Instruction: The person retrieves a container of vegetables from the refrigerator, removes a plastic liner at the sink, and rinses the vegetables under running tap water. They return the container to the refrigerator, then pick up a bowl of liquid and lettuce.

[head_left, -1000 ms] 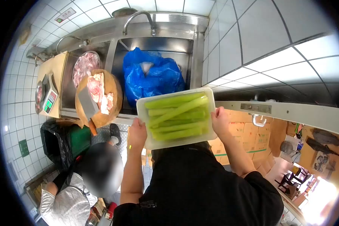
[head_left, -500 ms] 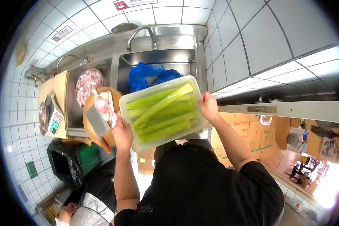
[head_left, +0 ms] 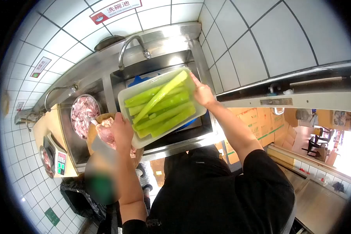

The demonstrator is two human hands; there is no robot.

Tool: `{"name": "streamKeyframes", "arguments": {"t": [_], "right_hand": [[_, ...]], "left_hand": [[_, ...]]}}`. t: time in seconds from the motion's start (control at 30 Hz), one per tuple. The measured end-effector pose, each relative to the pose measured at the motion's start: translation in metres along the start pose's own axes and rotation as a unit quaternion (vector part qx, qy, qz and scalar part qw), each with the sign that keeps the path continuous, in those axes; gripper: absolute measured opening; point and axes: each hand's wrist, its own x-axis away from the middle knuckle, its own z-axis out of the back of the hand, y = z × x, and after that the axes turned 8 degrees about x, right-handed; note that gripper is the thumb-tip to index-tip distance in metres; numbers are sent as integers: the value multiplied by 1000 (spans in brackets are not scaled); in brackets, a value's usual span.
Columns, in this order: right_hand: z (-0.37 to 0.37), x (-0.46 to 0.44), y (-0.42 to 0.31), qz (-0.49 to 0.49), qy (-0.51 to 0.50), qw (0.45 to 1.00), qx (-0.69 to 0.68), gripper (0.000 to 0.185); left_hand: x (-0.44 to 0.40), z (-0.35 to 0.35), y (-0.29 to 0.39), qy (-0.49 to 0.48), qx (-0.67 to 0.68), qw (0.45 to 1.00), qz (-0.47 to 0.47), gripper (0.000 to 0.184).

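Observation:
Both my hands hold a translucent white plastic tub (head_left: pixel 171 139) of long, pale-green peeled stalks (head_left: pixel 165 101), tilted over the sink (head_left: pixel 175 58). My left hand (head_left: pixel 123 130) is closed on its left edge, and my right hand (head_left: pixel 202 93) grips the right edge with the thumb along the rim. Under the tub, parts of a blue plastic thing (head_left: pixel 138 80) show in the sink. Next to my left hand, a piece of raw meat (head_left: pixel 105 132) lies on a round wooden board, partly hidden by my forearm. A cleaver blade (head_left: pixel 102 147) rests beside it.
A bowl of cut raw meat (head_left: pixel 85 115) stands in the left basin. Further left is a digital scale (head_left: pixel 58 158) on a board. A curved faucet (head_left: pixel 124 50) rises behind the sink. A black-bagged bin (head_left: pixel 78 195) is at lower left; cardboard boxes (head_left: pixel 257 123) are at right.
The view has shifted. The tub, still in both hands, now covers more of the sink and most of the blue thing. My left hand now overlaps the meat in view.

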Motion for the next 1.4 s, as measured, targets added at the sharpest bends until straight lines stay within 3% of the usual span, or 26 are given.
{"name": "streamKeyframes", "arguments": {"t": [0.17, 0.53, 0.77, 0.93, 1.4], "right_hand": [[1, -20, 0, 9, -60, 998, 19, 93], [19, -40, 1, 21, -81, 995, 54, 92], [18, -66, 1, 65, -147, 973, 166, 101], [22, -77, -4, 83, -181, 965, 171, 100], [16, -88, -6, 66, -237, 946, 213, 94]], "left_hand": [[-13, -11, 0, -2, -18, 1000, 1, 9], [7, -31, 26, 30, -53, 996, 59, 9], [23, -48, 17, 30, -14, 997, 68, 7], [29, -53, 18, 31, -1, 997, 75, 8], [24, -52, 18, 42, -23, 998, 42, 9]]}}
